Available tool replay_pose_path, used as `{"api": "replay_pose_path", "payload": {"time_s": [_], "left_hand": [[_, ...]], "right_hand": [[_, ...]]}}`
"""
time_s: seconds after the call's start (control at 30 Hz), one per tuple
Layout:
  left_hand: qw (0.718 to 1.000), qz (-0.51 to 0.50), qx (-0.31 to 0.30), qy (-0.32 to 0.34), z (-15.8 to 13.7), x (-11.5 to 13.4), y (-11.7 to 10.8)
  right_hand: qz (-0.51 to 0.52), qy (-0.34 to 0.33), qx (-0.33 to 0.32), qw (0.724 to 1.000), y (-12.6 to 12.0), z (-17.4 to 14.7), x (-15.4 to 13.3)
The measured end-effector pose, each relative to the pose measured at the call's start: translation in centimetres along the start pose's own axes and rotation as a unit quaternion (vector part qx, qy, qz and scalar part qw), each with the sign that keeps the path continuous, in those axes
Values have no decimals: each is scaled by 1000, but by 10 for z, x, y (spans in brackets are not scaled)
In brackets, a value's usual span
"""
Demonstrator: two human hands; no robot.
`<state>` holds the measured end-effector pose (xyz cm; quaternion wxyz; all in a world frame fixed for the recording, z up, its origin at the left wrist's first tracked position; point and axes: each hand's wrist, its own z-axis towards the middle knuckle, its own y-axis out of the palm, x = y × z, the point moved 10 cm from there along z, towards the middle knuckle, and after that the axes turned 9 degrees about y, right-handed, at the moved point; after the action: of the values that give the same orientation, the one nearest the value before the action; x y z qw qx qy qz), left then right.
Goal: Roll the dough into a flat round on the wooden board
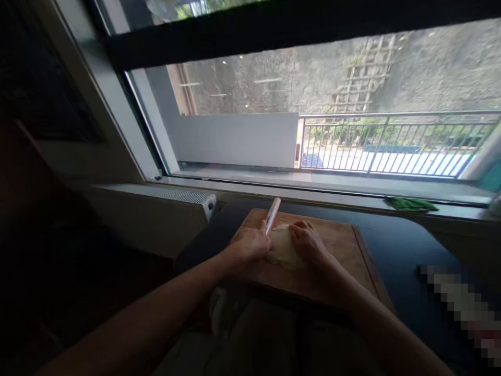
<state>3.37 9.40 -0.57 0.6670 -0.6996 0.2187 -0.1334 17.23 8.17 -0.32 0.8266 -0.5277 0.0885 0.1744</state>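
Rolling pin (pixel 274 213) is grasped near its lower end by the left hand (pixel 251 243), fingers closed around it. Dough (pixel 285 254), flat on the wooden board (pixel 340 241), is touched at its right side by the right hand (pixel 307 239), fingers curled; whether it is pinched cannot be told. Pin markings are illegible.

Dim, homelike room beside a large window (pixel 274 39).
A radiator (pixel 152 214) stands by the sill (pixel 332 198), and a dark table (pixel 407 245) holds a wooden board (pixel 336 248) with pale dough (pixel 284 250); outside are a metal railing (pixel 385 143) and a rough wall (pixel 289 83).
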Motion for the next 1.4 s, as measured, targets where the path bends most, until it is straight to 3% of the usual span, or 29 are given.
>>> {"api": "replay_pose_path", "payload": {"time_s": [0.1,0.2,0.33,0.5,0.73,0.83,0.93,1.1,1.2,1.27,1.4], "left_hand": [[999,2,-2,-41,3,-20,2],[999,7,5,-35,12,-17,-2],[999,17,14,30,20,-2,-6],[997,4,30,72,9,-15,-8],[971,10,85,221,15,-14,-29],[976,-13,94,197,37,-25,-23],[976,-69,127,161,49,-33,-15],[948,-193,181,179,32,-38,-11],[927,-253,184,207,28,-40,-13],[937,-246,170,181,37,-43,-11],[973,-146,168,67,62,-50,-12]], "right_hand": [[-6,2,0,1000,-1,0,-1],[-11,6,-2,1000,-1,1,-1],[-16,9,-3,1000,0,2,0],[-30,-3,0,1000,-4,-3,-4],[-74,-11,33,997,-37,27,-2],[-99,-1,3,995,-34,47,12],[-126,3,-27,992,-25,43,19],[-148,-13,-13,989,-34,4,6],[-148,-17,-23,988,-37,-3,3],[-150,-6,-33,988,-32,6,8],[-163,30,-32,986,-17,32,20]]}}
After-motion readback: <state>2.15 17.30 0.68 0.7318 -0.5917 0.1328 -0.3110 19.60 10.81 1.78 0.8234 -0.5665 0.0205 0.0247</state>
